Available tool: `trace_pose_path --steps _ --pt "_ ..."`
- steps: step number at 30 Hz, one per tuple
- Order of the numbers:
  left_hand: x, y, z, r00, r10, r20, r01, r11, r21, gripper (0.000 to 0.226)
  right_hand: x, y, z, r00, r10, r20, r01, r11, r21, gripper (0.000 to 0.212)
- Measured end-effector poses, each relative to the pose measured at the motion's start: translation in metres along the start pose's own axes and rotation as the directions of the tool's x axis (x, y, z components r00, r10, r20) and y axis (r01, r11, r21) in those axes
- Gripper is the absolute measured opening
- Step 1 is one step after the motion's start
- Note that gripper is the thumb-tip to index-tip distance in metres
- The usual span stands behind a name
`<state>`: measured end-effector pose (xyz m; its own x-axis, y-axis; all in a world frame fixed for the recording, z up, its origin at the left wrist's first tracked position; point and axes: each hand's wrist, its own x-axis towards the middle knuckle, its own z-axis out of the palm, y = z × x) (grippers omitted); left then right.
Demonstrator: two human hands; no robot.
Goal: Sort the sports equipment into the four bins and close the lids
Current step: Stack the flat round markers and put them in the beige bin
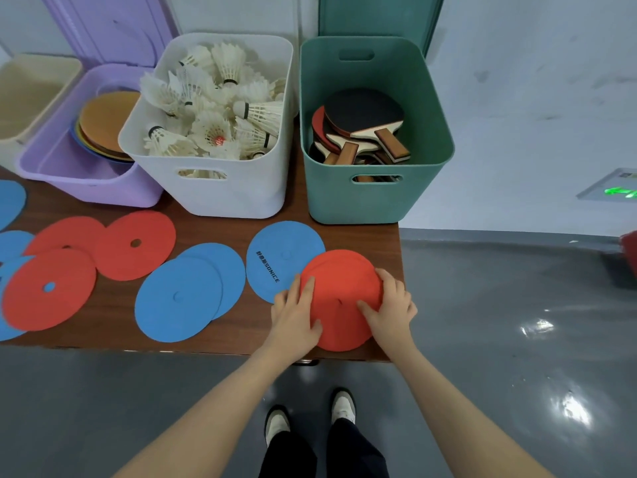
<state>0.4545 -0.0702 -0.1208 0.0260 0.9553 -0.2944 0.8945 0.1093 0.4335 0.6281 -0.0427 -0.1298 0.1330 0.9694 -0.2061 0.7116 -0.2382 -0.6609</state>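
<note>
A red flat disc [339,288] lies at the table's front right corner, partly over a blue disc [275,260] with dark lettering. My left hand [296,315] rests on the red disc's left edge with fingers spread. My right hand [391,305] curls over its right edge, thumb on top. More blue discs [182,298] and red discs [134,244] are spread over the brown table [213,343]. At the back stand a purple bin [69,170] with stacked discs, a white bin [238,191] of shuttlecocks and a green bin [348,205] of table tennis paddles.
A beige bin [31,88] stands at the far left. A purple lid [107,29] and a green lid [379,15] lean upright behind their bins. The table's right edge runs just beside the green bin. Grey floor lies to the right, my shoes [310,415] below.
</note>
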Motion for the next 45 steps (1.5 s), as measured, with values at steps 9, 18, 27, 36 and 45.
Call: trace_pose_path --steps 9,18,27,36,45 --pt "0.032 0.004 -0.013 0.996 0.045 0.077 -0.047 0.998 0.031 0.100 -0.002 0.004 -0.016 0.973 -0.227 -0.029 0.228 0.945 0.236 0.054" --pt "0.013 0.003 -0.020 0.982 0.028 -0.186 -0.055 0.988 -0.141 0.092 0.003 -0.013 -0.026 0.932 -0.361 -0.042 0.360 0.903 0.236 0.052" --pt "-0.017 -0.042 -0.073 0.903 -0.049 -0.427 0.035 0.999 -0.040 0.084 0.002 -0.089 -0.001 0.801 -0.598 -0.002 0.591 0.790 0.164 0.049" --pt "-0.047 -0.165 -0.155 0.846 -0.067 -0.529 0.082 0.997 0.004 0.083 -0.029 -0.208 0.086 0.723 -0.691 -0.002 0.684 0.716 0.143 0.051" --pt "-0.067 -0.284 -0.258 0.783 -0.020 -0.621 0.060 0.997 0.044 0.081 -0.062 -0.340 0.167 0.660 -0.747 -0.074 0.750 0.651 0.115 0.048"
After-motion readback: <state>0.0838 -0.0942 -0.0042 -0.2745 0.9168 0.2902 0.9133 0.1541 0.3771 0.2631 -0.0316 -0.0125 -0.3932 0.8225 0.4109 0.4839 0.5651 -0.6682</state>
